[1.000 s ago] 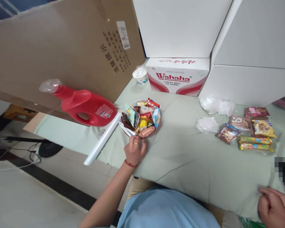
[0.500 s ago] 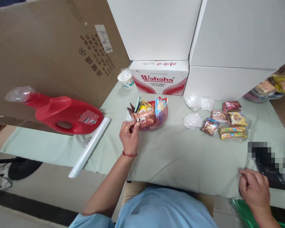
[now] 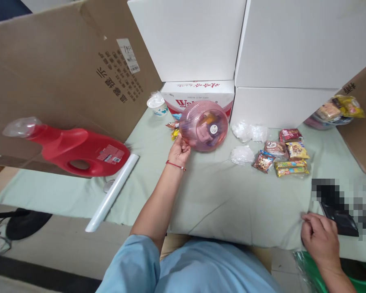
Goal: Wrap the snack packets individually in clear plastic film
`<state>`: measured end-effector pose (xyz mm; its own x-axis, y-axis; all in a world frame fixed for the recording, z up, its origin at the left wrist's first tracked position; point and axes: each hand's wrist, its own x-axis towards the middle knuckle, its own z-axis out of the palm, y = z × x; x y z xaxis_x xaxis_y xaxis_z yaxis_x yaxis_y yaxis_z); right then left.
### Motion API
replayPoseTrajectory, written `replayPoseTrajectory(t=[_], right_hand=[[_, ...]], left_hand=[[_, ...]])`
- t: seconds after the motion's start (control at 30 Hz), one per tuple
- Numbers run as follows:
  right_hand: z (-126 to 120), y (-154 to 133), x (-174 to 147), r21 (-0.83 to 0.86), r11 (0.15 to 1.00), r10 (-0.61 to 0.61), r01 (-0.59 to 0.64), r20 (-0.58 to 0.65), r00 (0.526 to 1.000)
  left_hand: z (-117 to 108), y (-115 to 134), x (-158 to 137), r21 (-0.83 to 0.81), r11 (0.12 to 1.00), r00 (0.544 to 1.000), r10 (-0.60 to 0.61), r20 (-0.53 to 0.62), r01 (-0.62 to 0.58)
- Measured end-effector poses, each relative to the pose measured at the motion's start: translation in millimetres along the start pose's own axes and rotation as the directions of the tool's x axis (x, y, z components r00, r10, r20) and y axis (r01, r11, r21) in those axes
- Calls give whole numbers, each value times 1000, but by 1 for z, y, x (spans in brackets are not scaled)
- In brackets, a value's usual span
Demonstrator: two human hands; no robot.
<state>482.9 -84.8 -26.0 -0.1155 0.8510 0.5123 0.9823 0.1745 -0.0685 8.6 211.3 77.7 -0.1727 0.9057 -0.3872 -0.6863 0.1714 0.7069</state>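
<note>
My left hand (image 3: 179,150) is closed on the rim of a ribbed, see-through pink bowl (image 3: 190,126). The bowl is tipped up on its side, so its underside with a round white sticker faces me. Wrapped snacks (image 3: 174,133) show at its left edge, and more show blurred through the plastic. At the table's front right edge my right hand (image 3: 321,238) rests with its fingers curled in and nothing visible in them, close to a black object (image 3: 340,215) that is partly pixelated.
Several wrapped snacks (image 3: 293,151) lie on the right beside crumpled clear plastic (image 3: 243,155). A Wahaha carton (image 3: 198,88) and a paper cup (image 3: 158,106) stand behind. Leftward are a red jug (image 3: 88,150) and a white roll (image 3: 112,193). Another snack-filled bowl (image 3: 326,122) sits far right.
My left hand has moved from a brown snack to the bowl's rim and tipped the bowl up, hiding most of its snacks. My right hand stays by the table edge.
</note>
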Motion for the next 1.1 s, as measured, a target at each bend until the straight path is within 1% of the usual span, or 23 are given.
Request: replayPoseTrajectory(t=[0.1,0.17,0.33,0.43,0.47,0.5,0.53,0.57,0.6,0.63,0.67,0.7,0.73,0.77,0.8,0.83,0.87,0.9,0.93,1.0,1.03,1.07,1.1], right_hand=[[1,1,-2,14,1000,26,-26,8,1000],[2,1,-3,23,998,52,-52,18,999],[5,2,-6,54,993,100,-101,28,995],[4,2,-6,74,988,131,-133,42,991],[3,1,-5,86,983,158,-163,61,986],[2,0,-3,105,973,198,-207,84,976],[1,-2,0,131,954,257,-271,111,960],[1,-4,4,161,921,336,-355,132,932],[0,-7,10,194,872,427,-449,148,892],[0,-10,17,233,803,522,-548,166,836],[2,-14,26,274,721,611,-636,180,771],[4,-19,37,327,636,672,-699,212,710],[8,-23,49,387,550,700,-740,268,662],[12,-29,62,449,465,706,-763,333,625],[18,-35,77,497,390,693,-775,395,603],[24,-40,91,521,342,673,-782,445,590],[31,-46,106,519,323,653,-792,484,583],[38,-52,121,498,333,644,-801,501,579],[45,-56,136,465,373,644,-803,494,585],[59,-64,163,385,492,644,-781,442,624],[66,-67,174,350,536,648,-768,413,640],[72,-69,185,328,556,656,-764,391,646],[77,-71,193,324,549,671,-771,379,637]], left_hand=[[-2,-4,-11,167,985,998,37,45,-44],[-2,-5,-18,230,969,996,75,53,-86],[-6,6,-36,251,938,971,234,45,-238],[-24,19,-60,212,917,941,334,58,-338],[-34,23,-71,196,912,933,353,71,-360],[-46,26,-84,178,899,916,386,108,-400],[-58,29,-97,191,885,904,402,145,-424],[-71,30,-111,235,873,903,396,169,-427],[-84,30,-125,310,857,910,372,181,-412],[-96,29,-138,400,826,918,352,185,-397],[-105,26,-151,478,782,916,342,207,-400],[-112,22,-164,547,722,906,329,267,-424],[-117,16,-177,602,646,883,317,347,-469],[-118,9,-188,643,560,850,292,438,-523],[-117,1,-199,664,468,809,259,527,-583],[-114,-7,-209,666,392,769,235,594,-635],[-110,-15,-217,652,335,729,218,649,-680],[-106,-23,-222,631,294,692,205,692,-718],[-103,-31,-226,603,264,654,189,733,-753],[-99,-42,-228,540,212,571,127,811,-814],[-99,-46,-226,511,187,532,83,843,-839],[-101,-50,-225,488,167,500,36,865,-856],[-104,-52,-223,474,153,479,-5,878,-867]])
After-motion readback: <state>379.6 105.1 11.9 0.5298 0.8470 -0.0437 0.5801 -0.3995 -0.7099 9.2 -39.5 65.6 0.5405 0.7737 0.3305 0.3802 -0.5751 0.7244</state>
